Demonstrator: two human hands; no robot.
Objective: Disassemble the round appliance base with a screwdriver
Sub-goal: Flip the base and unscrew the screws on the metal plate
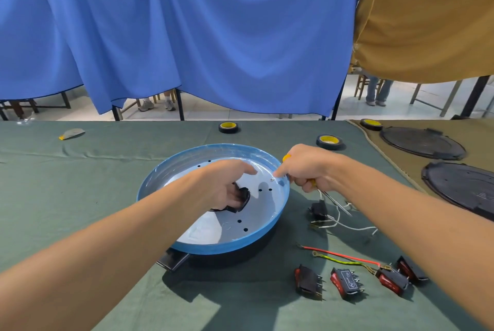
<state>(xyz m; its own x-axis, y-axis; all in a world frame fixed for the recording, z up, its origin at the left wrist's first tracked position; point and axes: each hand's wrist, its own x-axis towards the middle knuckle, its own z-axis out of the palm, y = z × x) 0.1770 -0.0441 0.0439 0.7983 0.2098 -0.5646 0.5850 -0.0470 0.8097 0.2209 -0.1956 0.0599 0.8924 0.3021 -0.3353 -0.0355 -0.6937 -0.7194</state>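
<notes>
Left forearm comes in from the lower-left corner, nearest the lens. Left hand is inside the round appliance base, fingers curled round the black centre fitting. The base sits mid-table on the green cloth, open side up, with a blue rim, a pale inner plate and a black handle tab at the near edge. Several holes in the plate look empty, so most fasteners are judged already out. One silver screw remains near the far-right rim. Right hand is clenched around the yellow-handled screwdriver, with the index finger out and touching that screw. The shaft points back toward the camera, away from the screw, so the tool is not engaged. Left to do, by my reading: drive out this screw and free the centre fitting. To the right lie a wired black switch, loose leads, four rocker switches and two black round covers.
</notes>
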